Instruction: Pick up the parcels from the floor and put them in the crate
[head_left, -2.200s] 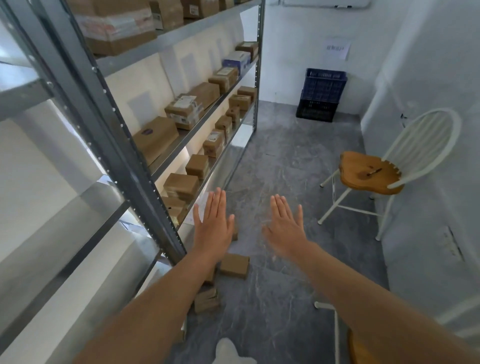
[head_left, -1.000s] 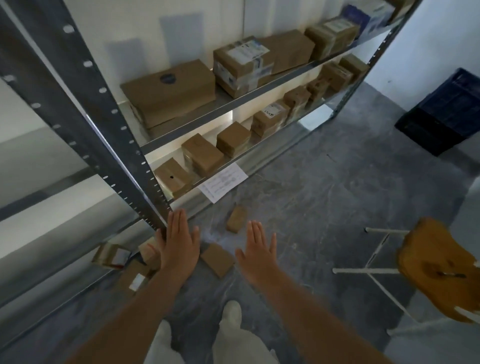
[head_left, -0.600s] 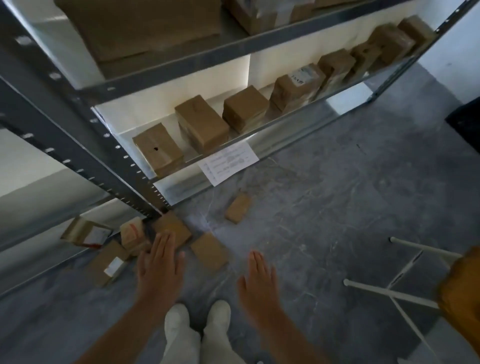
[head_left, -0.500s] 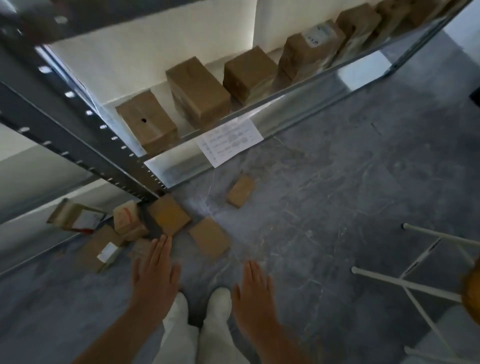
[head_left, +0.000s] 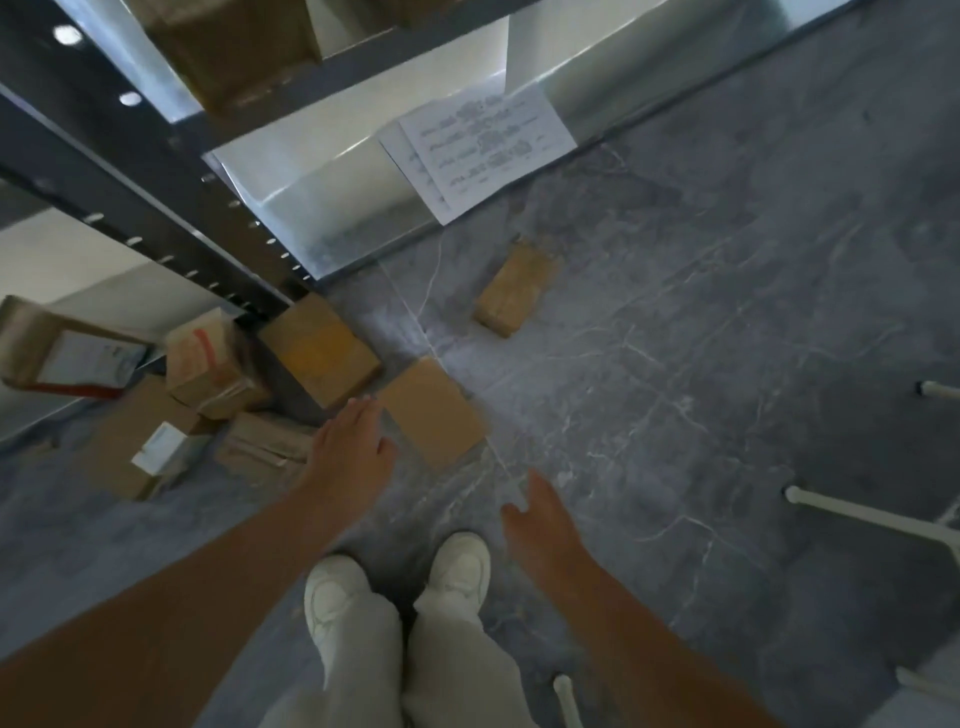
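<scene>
Several brown cardboard parcels lie on the grey floor by the foot of the metal rack. A flat parcel (head_left: 432, 411) lies nearest, just right of my left hand (head_left: 352, 447), which hovers flat with straight fingers, holding nothing. A larger box (head_left: 319, 351) sits behind it against the rack post. A small parcel (head_left: 514, 291) lies apart, farther out. More parcels (head_left: 210, 364) are piled at the left. My right hand (head_left: 543, 519) hangs open over bare floor, below and right of the flat parcel. The crate is out of view.
The metal rack (head_left: 156, 208) fills the upper left, with a printed paper sheet (head_left: 478, 150) hanging from its lowest shelf. White chair legs (head_left: 857, 514) stand at the right. My white shoes (head_left: 395, 587) are directly below my hands.
My view has tilted down from the room toward the floor and come closer to the parcels. Both hands stayed open; the left has reached forward to beside the flat parcel.
</scene>
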